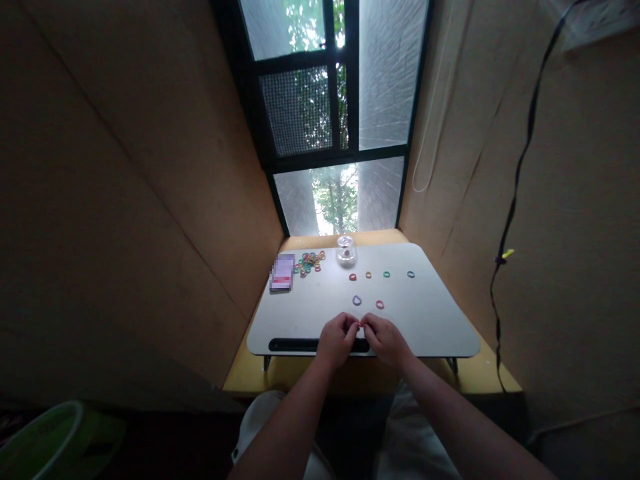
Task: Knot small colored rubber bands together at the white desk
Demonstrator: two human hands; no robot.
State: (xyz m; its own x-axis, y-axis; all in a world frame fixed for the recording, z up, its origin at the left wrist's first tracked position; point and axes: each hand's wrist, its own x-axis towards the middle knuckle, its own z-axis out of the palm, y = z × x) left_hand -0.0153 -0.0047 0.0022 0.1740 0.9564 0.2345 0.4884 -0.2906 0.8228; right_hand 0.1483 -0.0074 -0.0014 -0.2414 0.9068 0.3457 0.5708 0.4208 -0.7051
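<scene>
Over the near edge of a white lap table [430, 320], my left hand [335, 340] and my right hand [387, 339] meet with fingers pinched. Between their fingertips is a small reddish hair tie [359, 325], mostly covered by the fingers. Just beyond them lie a purple hair tie [357, 301] and a pink hair tie [380, 305]. Farther back is a spaced row with a red hair tie [353, 277], a yellow-orange one [369, 275], a green one [387, 274] and a blue one [411, 274].
A heap of mixed hair ties [310, 263] lies at the back left beside a phone [283, 273]. A clear plastic jar [346, 253] stands at the back. The table's black slot [293, 345] runs under my hands. Walls flank both sides; a black cable [515, 180] hangs at right.
</scene>
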